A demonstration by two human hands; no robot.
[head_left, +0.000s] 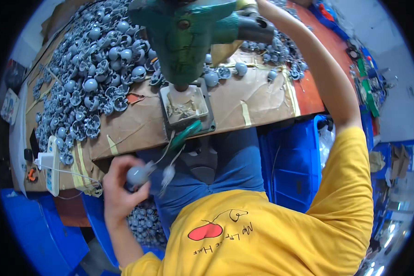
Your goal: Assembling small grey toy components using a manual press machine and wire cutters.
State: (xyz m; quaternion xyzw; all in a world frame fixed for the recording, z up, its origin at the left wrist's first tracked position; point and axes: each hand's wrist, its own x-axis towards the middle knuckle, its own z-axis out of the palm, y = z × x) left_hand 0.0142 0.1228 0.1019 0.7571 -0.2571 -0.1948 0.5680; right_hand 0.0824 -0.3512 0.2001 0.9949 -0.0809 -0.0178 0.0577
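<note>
My left hand (119, 186) is over the edge of my lap, thumb and fingers closed round a round grey plastic ball (137, 176). My right arm stretches up past the green bench press (184, 41); only the start of my right hand (263, 5) shows at the top edge, beside the press's dark side bar (257, 30), and its fingers are hidden. Below the press head sits a square metal fixture (186, 108) with a worn pale inside. A green strip (185, 134) with pale cords hangs at its front edge, and a small clear piece (169, 174) dangles beside the grey ball.
A big heap of grey plastic balls and opened half-shells (99, 69) covers the cardboard-topped bench (142, 129) at left. A white power strip (53, 165) hangs at the left edge. Blue bins (292, 165) stand below, one holding grey balls (146, 223) beside my left forearm.
</note>
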